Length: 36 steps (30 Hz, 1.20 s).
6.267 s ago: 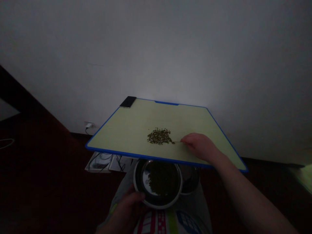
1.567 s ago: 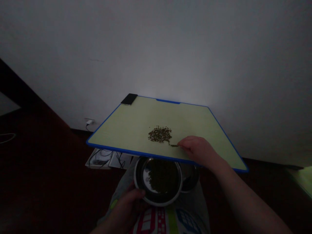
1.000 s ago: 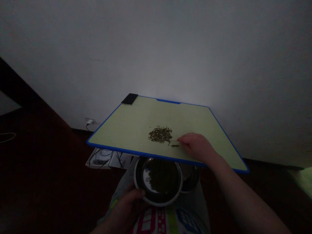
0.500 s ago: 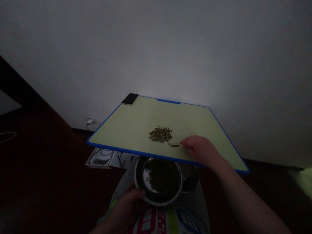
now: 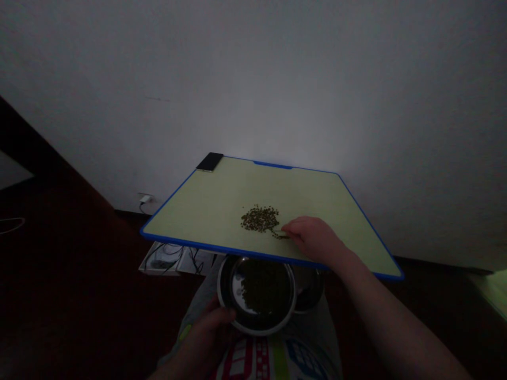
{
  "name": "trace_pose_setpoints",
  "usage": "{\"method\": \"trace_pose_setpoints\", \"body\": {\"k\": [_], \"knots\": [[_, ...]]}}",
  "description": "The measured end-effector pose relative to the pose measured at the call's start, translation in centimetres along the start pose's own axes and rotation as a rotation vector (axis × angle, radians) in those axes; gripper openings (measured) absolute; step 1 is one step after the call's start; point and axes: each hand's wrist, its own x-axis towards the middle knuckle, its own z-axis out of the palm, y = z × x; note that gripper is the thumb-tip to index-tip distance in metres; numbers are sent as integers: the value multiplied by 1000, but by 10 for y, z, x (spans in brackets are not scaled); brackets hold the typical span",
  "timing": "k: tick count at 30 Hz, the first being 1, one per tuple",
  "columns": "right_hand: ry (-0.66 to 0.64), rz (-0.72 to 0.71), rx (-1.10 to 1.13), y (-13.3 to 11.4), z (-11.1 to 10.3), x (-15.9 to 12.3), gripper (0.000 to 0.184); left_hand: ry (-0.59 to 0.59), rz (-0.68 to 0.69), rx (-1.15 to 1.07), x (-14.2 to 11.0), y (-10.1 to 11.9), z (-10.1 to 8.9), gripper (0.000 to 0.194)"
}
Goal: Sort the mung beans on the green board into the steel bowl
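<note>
Pinching a thin stick [image 5: 277, 230] in the fingertips of the right hand [image 5: 312, 237], just right of the pile of dark grains [image 5: 259, 218] on the bench [image 5: 309, 195]; cannot tell whether touching the grains at the tip. Gripping a metal bowl [image 5: 261, 332] by the rim with the left hand [image 5: 208, 324], nearer than the pile. Probably best to stroke lightly and low, teasing out few grains at a time, without disturbing the short row [image 5: 282, 237] just off the pile's near right edge. Hold the bowl steady. Leave alone the phone [image 5: 209, 161], well beyond the pile to the left.
</note>
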Motion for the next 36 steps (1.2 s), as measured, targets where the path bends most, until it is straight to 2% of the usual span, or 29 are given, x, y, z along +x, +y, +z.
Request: {"method": "trace_pose_setpoints", "body": {"k": [6, 13, 17, 19, 24, 26, 29, 32, 36], "knots": [[-48, -68, 35, -2, -5, -2, 33, -20, 8, 24, -1, 0, 2, 73], [-62, -107, 65, -9, -9, -12, 30, 11, 17, 54, -1, 0, 0, 74], [-20, -86, 53, -4, -5, -16, 30, -37, 16, 58, -3, 3, 5, 72], [32, -39, 72, 5, -2, -19, 31, -36, 13, 61, -4, 5, 7, 71], [116, 244, 191, 45, -3, -31, 30, -5, 3, 42, -1, 2, 3, 74], [107, 319, 235, 63, -5, -37, 29, -21, 10, 27, 0, 1, 0, 72], [3, 391, 251, 82, -3, -44, 28, -47, 6, 18, 0, 0, 0, 69], [-30, 437, 217, 87, 1, -47, 27, -36, 1, 30, -2, 1, 3, 69], [-50, 436, 262, 77, 7, -44, 24, -12, 8, 21, -4, 3, 7, 73]]}}
